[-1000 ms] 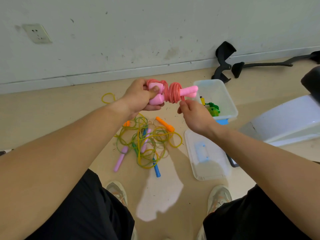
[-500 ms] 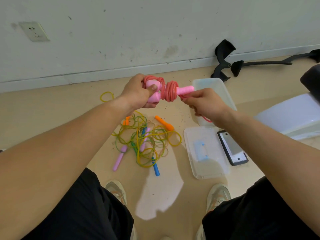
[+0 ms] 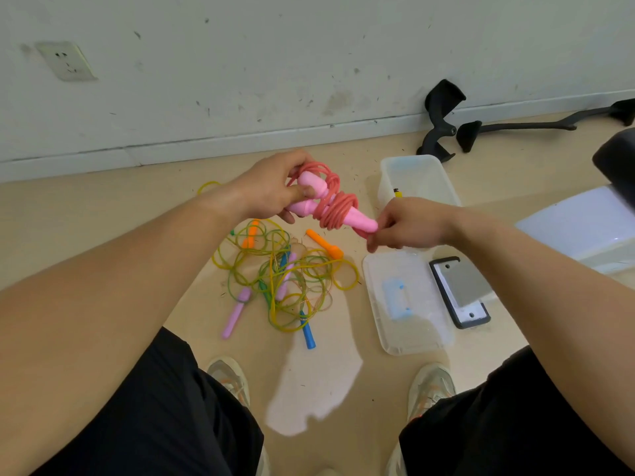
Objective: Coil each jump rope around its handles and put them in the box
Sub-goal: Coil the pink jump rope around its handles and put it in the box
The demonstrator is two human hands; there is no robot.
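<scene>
The left hand [image 3: 271,190] grips the fat ends of the pink jump rope [image 3: 335,209], held in the air beside the open box [image 3: 417,175], while the right hand [image 3: 409,223] pinches at the narrow handle tips. If that pinch lets go before the cord's end is tucked, the springy coil could unwind, and the slack loops by the left hand could slip off

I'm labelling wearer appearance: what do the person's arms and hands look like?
The left forearm and right forearm are bare, no sleeves in view. The left hand and right hand wear no gloves; no watch, ring or bracelet shows. Black shorts show below.
</scene>
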